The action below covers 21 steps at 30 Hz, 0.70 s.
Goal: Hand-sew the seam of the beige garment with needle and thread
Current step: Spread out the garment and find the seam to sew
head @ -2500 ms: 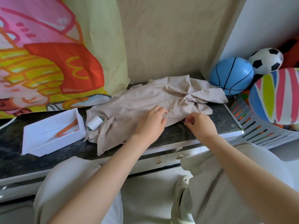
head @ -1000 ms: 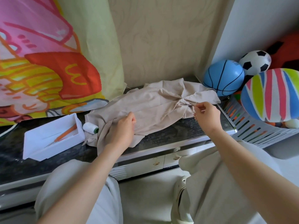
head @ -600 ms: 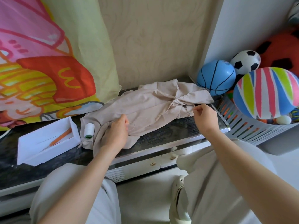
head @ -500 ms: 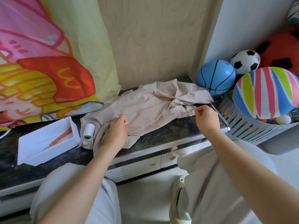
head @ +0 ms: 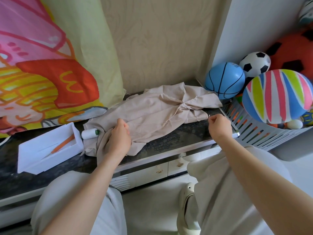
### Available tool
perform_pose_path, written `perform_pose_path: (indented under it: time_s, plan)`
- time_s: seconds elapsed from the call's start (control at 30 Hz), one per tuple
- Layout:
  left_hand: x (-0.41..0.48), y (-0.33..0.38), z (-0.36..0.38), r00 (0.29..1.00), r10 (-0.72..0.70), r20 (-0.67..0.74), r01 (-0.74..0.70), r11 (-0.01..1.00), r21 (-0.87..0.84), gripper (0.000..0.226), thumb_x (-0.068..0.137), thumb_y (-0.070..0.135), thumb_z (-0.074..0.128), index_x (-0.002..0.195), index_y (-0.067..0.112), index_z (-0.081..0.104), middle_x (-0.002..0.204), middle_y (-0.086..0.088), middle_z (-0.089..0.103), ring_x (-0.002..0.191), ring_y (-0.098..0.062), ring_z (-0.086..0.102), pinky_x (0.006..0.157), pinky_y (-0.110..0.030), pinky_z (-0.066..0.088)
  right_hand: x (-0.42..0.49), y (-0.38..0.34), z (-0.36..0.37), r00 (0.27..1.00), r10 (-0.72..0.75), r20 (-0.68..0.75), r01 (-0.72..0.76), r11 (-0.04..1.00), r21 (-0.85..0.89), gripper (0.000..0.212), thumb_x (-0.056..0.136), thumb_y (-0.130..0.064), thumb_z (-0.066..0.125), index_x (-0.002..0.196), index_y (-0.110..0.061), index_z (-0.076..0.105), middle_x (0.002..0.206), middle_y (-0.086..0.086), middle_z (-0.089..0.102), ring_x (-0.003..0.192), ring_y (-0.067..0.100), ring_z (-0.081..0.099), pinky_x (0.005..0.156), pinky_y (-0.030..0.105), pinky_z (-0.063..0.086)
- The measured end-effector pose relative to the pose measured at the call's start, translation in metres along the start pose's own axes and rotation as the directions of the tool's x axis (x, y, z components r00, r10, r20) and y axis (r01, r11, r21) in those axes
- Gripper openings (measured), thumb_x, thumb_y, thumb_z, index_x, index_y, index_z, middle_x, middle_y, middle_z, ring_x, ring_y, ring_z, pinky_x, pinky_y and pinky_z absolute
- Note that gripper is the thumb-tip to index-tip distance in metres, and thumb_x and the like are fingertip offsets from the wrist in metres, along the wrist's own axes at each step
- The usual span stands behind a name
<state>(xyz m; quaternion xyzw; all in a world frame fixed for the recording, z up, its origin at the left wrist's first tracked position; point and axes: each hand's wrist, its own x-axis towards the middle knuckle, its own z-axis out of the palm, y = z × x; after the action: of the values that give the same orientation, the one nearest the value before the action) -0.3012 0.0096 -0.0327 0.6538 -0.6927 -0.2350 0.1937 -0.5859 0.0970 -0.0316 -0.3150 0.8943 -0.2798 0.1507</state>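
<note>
Right fingertips [head: 211, 119] pinch the needle [head: 209, 116], thread [head: 191, 119] drawn taut leftward into the garment [head: 152, 111]. The right hand [head: 219, 127] hovers at the counter's [head: 177, 139] right end. The left hand [head: 119, 139] curls into the cloth, holding it mid-counter. The spool [head: 88, 133] lies just left, beside the tray [head: 33, 160].

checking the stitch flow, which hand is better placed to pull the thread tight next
Right. The right hand pinches the needle, with thread trailing back to the garment; the left hand is busy holding the garment.
</note>
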Motion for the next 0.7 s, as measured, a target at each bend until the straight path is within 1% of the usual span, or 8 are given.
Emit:
perform_pose_path:
  time_s: [0.17,0.33,0.43,0.5,0.57,0.6,0.67,0.7]
  plan:
    - [-0.003,0.005,-0.003,0.997,0.081,-0.006,-0.081,0.997,0.011,0.015,0.097,0.017,0.036,0.082,0.021,0.037,0.076,-0.003,0.057,0.076,-0.029,0.057,0.067,-0.048,0.051,-0.003,0.000,-0.001,0.999,-0.027,0.036,0.028,0.999,-0.047,0.022,0.095,-0.006,0.047,0.099,0.006,0.065,0.102,0.022,0.066,0.093,0.038,0.061,0.083,0.049,0.053]
    - [-0.008,0.011,-0.005,0.987,0.163,0.015,-0.163,0.985,0.052,0.015,0.098,0.030,0.038,0.083,0.029,0.038,0.075,0.005,0.056,0.074,-0.023,0.056,0.063,-0.045,0.051,-0.003,0.002,0.002,0.994,-0.068,0.091,0.077,0.992,-0.097,0.026,0.094,-0.014,0.054,0.120,-0.008,0.058,0.121,0.013,0.057,0.108,0.029,0.054,0.090,0.042,0.048]
    - [-0.012,0.017,-0.010,0.978,0.205,0.037,-0.206,0.978,0.025,0.017,0.097,0.035,0.039,0.081,0.031,0.039,0.066,0.008,0.052,0.066,-0.022,0.054,0.061,-0.045,0.051,-0.012,-0.003,0.003,0.969,-0.242,0.053,0.247,0.962,-0.119,0.037,0.093,-0.012,0.056,0.129,-0.009,0.049,0.130,0.011,0.048,0.119,0.026,0.043,0.097,0.037,0.041]
    - [-0.015,0.022,-0.013,0.967,0.246,0.061,-0.247,0.969,0.023,0.017,0.097,0.038,0.040,0.082,0.031,0.040,0.063,0.005,0.050,0.063,-0.021,0.054,0.061,-0.045,0.051,-0.024,-0.013,0.002,0.906,-0.421,0.035,0.422,0.905,-0.057,0.036,0.093,-0.011,0.055,0.128,-0.010,0.050,0.130,0.007,0.049,0.118,0.022,0.044,0.096,0.033,0.040]
    - [-0.017,0.027,-0.017,0.954,0.289,0.083,-0.291,0.957,0.014,0.016,0.098,0.036,0.042,0.083,0.031,0.043,0.063,0.006,0.049,0.063,-0.018,0.052,0.060,-0.039,0.048,-0.040,-0.029,0.003,0.813,-0.575,0.094,0.574,0.818,0.043,0.037,0.093,-0.012,0.055,0.129,-0.014,0.050,0.129,0.002,0.050,0.108,0.017,0.053,0.091,0.029,0.044]
    - [-0.019,0.032,-0.019,0.945,0.313,0.094,-0.315,0.949,-0.003,0.015,0.098,0.033,0.044,0.084,0.029,0.045,0.065,0.007,0.048,0.063,-0.014,0.050,0.061,-0.032,0.046,-0.048,-0.038,0.005,0.759,-0.636,0.142,0.628,0.772,0.100,0.040,0.092,-0.012,0.056,0.131,-0.015,0.049,0.129,0.000,0.050,0.100,0.014,0.056,0.088,0.029,0.046]
    - [-0.023,0.042,-0.023,0.921,0.370,0.120,-0.363,0.929,-0.075,0.012,0.098,0.025,0.047,0.088,0.020,0.051,0.076,0.009,0.046,0.068,-0.007,0.045,0.060,-0.010,0.037,-0.064,-0.060,0.012,0.661,-0.712,0.237,0.677,0.703,0.220,0.049,0.091,-0.011,0.059,0.137,-0.017,0.043,0.129,-0.006,0.050,0.083,0.006,0.055,0.085,0.026,0.048]
    - [-0.025,0.046,-0.025,0.909,0.394,0.132,-0.383,0.918,-0.107,0.011,0.097,0.022,0.048,0.089,0.016,0.052,0.083,0.007,0.046,0.073,-0.007,0.044,0.063,-0.007,0.034,-0.070,-0.071,0.016,0.626,-0.732,0.270,0.676,0.681,0.281,0.052,0.091,-0.010,0.059,0.139,-0.016,0.041,0.127,-0.009,0.050,0.077,0.003,0.054,0.083,0.023,0.048]
